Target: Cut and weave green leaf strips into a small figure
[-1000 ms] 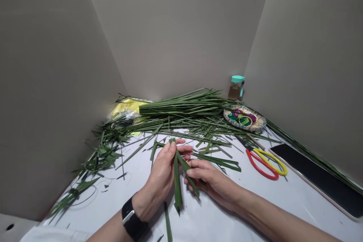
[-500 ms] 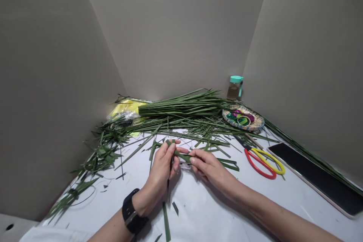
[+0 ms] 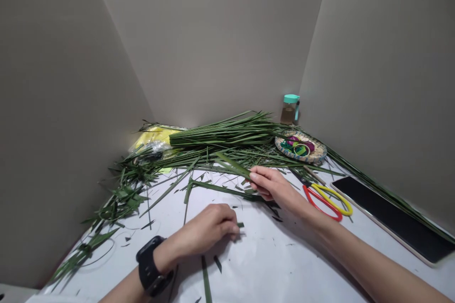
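My right hand (image 3: 266, 182) pinches a long green leaf strip (image 3: 234, 164), whose free end points up and to the left over the table. My left hand (image 3: 216, 222) is closed, low over the white table, with the short end of a green leaf piece (image 3: 241, 225) showing at its fingertips. The rest of that piece is hidden by the hand. Behind my hands, a bent leaf strip (image 3: 216, 188) lies on the table, its right end reaching under my right hand. A few cut leaf bits (image 3: 206, 279) lie in front of my left hand.
A thick bundle of long leaves (image 3: 220, 131) lies at the back, with leaf scraps (image 3: 131, 194) along the left. To the right are a woven tray (image 3: 320, 152), scissors (image 3: 323, 203) and a phone-like black slab (image 3: 391, 218). A lidded bottle (image 3: 288, 111) stands in the corner.
My hands have moved apart. The left came down toward me, away from the leaf strip; the right went up slightly, still holding a strip. The view has shifted a little.
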Available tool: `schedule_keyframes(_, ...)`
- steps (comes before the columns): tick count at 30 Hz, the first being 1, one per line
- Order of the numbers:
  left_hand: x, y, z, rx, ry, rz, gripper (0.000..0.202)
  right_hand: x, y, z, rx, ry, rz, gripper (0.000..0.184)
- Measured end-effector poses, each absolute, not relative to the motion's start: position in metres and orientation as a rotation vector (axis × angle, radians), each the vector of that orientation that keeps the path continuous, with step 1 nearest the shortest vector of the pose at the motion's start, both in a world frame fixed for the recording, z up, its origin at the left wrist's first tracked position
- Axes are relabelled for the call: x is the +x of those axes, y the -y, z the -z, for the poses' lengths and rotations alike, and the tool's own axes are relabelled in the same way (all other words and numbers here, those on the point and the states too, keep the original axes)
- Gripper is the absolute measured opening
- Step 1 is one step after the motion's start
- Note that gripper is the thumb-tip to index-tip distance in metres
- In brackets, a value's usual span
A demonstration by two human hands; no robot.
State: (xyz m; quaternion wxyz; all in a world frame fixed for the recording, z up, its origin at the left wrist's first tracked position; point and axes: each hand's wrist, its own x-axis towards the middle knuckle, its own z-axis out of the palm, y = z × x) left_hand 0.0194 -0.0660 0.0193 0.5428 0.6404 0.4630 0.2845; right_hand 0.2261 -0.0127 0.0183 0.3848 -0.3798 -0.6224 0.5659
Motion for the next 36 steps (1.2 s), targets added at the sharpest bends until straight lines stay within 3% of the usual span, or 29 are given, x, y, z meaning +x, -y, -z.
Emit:
schedule_keyframes(8, 0.017, 0.060, -0.016, 1.515, -1.179, -0.924, 0.006, 0.229, 0.018, -0.025, -0.898, 1.927, -1.198, 0.031)
schedule_keyframes(14, 0.001, 0.062, -0.031, 1.197, -1.065, -0.875, 0.040, 0.230, 0.027, -0.037, -0.822, 2.195, -1.108, 0.021)
schedule_keyframes(19, 0.009, 0.073, -0.034, 1.170, -0.975, -0.682, 0.022, 0.227, 0.034, -0.039, -0.855, 2.224, -1.101, 0.015)
schedule_keyframes(23, 0.017, 0.078, -0.033, 1.176, -0.990, -0.709, 0.022, 0.225, 0.034, -0.036, -0.926, 2.040, -1.144, 0.007)
schedule_keyframes(30, 0.024, 0.083, -0.031, 1.192, -1.055, -0.795, 0.029, 0.221, 0.032, -0.030, -0.878, 1.609, -1.414, 0.043)
schedule_keyframes(36, 0.024, 0.086, -0.027, 0.982, -0.991, -0.862, 0.030, 0.222, 0.031, -0.033, -0.676, 1.472, -1.561, 0.036)
